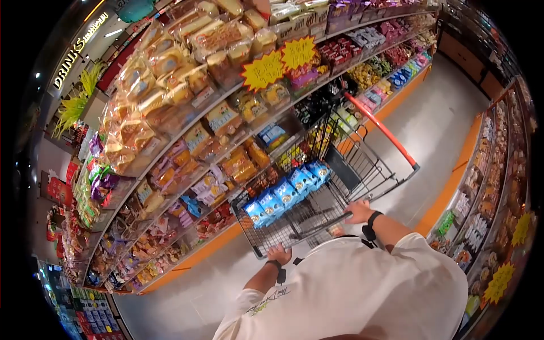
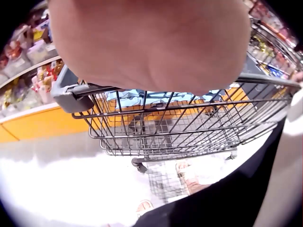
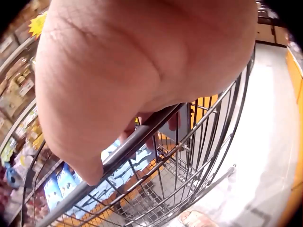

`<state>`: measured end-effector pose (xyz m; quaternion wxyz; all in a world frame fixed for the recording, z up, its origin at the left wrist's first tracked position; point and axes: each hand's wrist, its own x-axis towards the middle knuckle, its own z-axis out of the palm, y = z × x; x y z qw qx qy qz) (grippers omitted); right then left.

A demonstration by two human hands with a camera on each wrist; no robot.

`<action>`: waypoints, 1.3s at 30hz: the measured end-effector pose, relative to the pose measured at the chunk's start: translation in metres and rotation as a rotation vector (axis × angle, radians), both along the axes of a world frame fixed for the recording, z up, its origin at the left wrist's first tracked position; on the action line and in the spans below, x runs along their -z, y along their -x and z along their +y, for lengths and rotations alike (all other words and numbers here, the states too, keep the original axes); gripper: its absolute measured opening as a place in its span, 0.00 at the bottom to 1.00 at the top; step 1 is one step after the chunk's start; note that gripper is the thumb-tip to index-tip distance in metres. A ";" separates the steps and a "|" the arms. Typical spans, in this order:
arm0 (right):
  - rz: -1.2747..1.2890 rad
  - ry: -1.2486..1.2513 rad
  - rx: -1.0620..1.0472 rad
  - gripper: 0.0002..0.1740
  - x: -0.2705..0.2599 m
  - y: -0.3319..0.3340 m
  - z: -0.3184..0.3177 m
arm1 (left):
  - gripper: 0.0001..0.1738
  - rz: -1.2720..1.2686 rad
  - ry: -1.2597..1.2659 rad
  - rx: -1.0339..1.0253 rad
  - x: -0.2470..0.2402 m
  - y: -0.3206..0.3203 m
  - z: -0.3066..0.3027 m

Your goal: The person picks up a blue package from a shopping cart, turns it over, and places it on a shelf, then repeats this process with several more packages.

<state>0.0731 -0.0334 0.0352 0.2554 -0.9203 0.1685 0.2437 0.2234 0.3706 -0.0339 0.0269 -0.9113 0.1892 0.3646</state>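
A black wire shopping cart [image 1: 320,228] with a red handle [image 1: 386,134] stands sideways in front of me. Several blue snack bags [image 1: 289,190] sit in a row inside, along its far side. My right hand [image 1: 359,212] grips the grey rim on the near side; in the right wrist view the fingers [image 3: 174,121] curl over the bar [image 3: 137,138], with the thumb on the other side. At the cart's left end, my left hand [image 1: 280,254] rests on the rim with its fingers spread. The palm hides those fingers in the left wrist view.
Stepped shelves [image 1: 187,133] of packaged bread and snacks run close along the cart's far side, with yellow price signs [image 1: 263,71]. Another shelf row [image 1: 481,187] with an orange base lies to the right. Grey floor [image 1: 447,113] stretches between them. My feet are near the cart's wheels.
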 end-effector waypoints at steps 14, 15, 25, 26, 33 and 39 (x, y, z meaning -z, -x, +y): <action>-0.718 0.281 -0.044 0.28 -0.064 -0.087 -0.118 | 0.46 0.077 -0.381 -0.401 -0.026 0.007 -0.051; -0.542 0.378 -0.017 0.37 -0.068 -0.093 -0.124 | 0.48 0.072 -0.400 -0.448 -0.020 0.010 -0.056; -0.238 0.522 0.026 0.52 -0.010 -0.118 -0.143 | 0.35 0.138 0.093 -0.234 -0.004 0.002 -0.073; -0.213 0.525 0.007 0.51 -0.013 -0.119 -0.146 | 0.36 0.157 0.111 -0.235 -0.025 0.006 -0.088; -0.102 0.439 -0.108 0.51 -0.007 -0.117 -0.153 | 0.41 0.278 -0.083 -0.190 -0.061 0.007 -0.128; 0.031 0.425 -0.142 0.52 -0.009 -0.131 -0.157 | 0.40 0.136 -0.173 -0.200 -0.045 0.028 -0.131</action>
